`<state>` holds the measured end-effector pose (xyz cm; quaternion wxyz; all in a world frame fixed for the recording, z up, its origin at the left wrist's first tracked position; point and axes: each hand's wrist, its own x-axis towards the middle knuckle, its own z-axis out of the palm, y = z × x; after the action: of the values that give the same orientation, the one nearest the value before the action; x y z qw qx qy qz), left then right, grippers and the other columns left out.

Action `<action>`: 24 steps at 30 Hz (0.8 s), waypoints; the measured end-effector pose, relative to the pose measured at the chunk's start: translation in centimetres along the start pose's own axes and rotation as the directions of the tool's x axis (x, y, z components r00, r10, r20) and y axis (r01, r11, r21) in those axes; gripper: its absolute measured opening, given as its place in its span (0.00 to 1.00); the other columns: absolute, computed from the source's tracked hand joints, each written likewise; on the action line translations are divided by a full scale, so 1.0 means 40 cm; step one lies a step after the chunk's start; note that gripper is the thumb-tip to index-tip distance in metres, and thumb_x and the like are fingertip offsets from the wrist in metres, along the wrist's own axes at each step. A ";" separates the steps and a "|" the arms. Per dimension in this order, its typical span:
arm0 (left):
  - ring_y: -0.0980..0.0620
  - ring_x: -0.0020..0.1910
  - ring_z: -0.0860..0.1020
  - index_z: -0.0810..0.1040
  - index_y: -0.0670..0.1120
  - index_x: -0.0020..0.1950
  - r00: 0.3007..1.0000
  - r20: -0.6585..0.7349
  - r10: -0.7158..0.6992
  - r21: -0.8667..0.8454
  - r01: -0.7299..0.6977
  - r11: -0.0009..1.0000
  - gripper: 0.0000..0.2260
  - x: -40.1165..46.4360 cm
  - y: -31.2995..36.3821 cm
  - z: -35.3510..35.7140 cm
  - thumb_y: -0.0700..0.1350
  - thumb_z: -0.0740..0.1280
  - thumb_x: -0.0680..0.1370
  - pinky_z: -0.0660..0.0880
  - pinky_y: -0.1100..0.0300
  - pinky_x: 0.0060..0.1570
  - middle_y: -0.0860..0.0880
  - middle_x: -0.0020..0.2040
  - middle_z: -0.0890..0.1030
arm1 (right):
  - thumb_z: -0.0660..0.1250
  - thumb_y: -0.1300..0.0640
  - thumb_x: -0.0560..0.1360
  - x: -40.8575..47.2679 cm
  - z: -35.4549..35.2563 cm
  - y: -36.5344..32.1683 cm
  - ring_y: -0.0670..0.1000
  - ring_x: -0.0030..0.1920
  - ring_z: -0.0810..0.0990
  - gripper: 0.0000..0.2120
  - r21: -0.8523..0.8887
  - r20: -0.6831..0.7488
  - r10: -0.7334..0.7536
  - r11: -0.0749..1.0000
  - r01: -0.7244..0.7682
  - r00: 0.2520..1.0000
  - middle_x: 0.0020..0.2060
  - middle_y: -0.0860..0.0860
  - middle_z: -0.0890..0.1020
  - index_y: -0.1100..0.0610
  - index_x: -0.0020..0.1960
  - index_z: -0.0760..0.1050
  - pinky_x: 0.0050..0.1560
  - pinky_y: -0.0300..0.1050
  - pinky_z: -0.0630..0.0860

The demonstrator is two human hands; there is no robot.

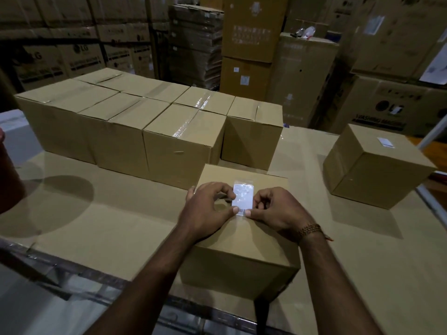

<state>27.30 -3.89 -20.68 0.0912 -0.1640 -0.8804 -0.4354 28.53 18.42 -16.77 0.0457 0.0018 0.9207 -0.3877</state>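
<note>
Item: label point(243, 194), lying flat atop front box point(242, 250), near edge of surface point(108, 213). I'm seeing L hand point(210, 206) & R hand point(275, 210), fingers curling, pinching label's lower corners. Behind: sealed boxes point(145, 131) sitting in rows.

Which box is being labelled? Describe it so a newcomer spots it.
On the cardboard-covered table, before the taped row of boxes, one box stands alone nearest the camera. Unlike the far-right box, the left hand and right hand hold its barcode label.
</note>
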 end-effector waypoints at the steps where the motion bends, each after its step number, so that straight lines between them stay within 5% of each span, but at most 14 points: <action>1: 0.75 0.60 0.71 0.77 0.60 0.50 1.000 0.000 -0.016 -0.033 0.016 0.999 0.12 0.001 -0.003 -0.003 0.56 0.78 0.73 0.61 0.37 0.76 0.67 0.58 0.82 | 0.84 0.51 0.70 -0.002 0.001 0.000 0.44 0.33 0.75 0.12 0.004 0.004 -0.002 1.000 0.002 1.000 0.35 0.53 0.84 0.57 0.40 0.84 0.40 0.46 0.76; 8: 0.64 0.59 0.78 0.75 0.58 0.45 0.999 0.022 -0.035 -0.044 0.036 0.998 0.11 0.006 -0.002 -0.006 0.56 0.77 0.73 0.61 0.37 0.75 0.66 0.53 0.83 | 0.85 0.51 0.68 -0.008 -0.002 0.008 0.44 0.32 0.72 0.15 0.048 0.046 0.003 0.999 -0.005 0.999 0.30 0.46 0.77 0.57 0.35 0.81 0.39 0.46 0.72; 15: 0.62 0.51 0.81 0.76 0.57 0.41 0.999 0.023 -0.022 -0.113 0.025 0.993 0.11 0.006 0.010 -0.015 0.55 0.78 0.73 0.67 0.35 0.71 0.62 0.47 0.85 | 0.85 0.48 0.66 -0.009 0.000 0.007 0.52 0.40 0.77 0.20 -0.058 0.033 -0.026 0.998 0.028 0.999 0.40 0.55 0.81 0.59 0.35 0.79 0.44 0.54 0.79; 24: 0.61 0.49 0.83 0.76 0.54 0.42 0.997 0.042 -0.064 -0.211 0.071 0.975 0.13 0.003 0.014 -0.024 0.61 0.74 0.69 0.73 0.34 0.66 0.58 0.44 0.85 | 0.81 0.49 0.72 -0.024 0.006 0.004 0.56 0.43 0.78 0.22 -0.040 -0.004 -0.084 0.996 0.084 0.996 0.40 0.55 0.75 0.63 0.38 0.74 0.52 0.57 0.80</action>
<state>27.40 -4.32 -19.65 0.0430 -0.1503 -0.8355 -0.5269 29.49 18.36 -16.97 0.0268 -0.0367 0.9275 -0.3710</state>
